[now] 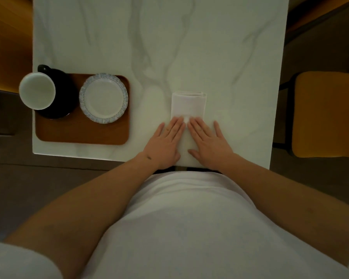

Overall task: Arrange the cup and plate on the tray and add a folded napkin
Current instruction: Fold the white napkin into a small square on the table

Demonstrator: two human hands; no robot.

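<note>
A brown tray (83, 133) lies at the table's near left corner. On its far left stands a black cup (56, 93) with a white inside, its handle pointing away. Right of the cup sits a small white plate (103, 98) with a blue patterned rim. A white folded napkin (188, 104) lies on the table to the right of the tray. My left hand (166, 142) and my right hand (207, 142) lie flat, side by side, palms down on the napkin's near half, fingers pointing away from me. Neither hand holds anything.
The white marble table (189, 47) stretches away from me. A yellow-seated chair (326, 113) stands by the right edge. Wooden flooring shows at the far left and far right. The table's near edge runs just under my wrists.
</note>
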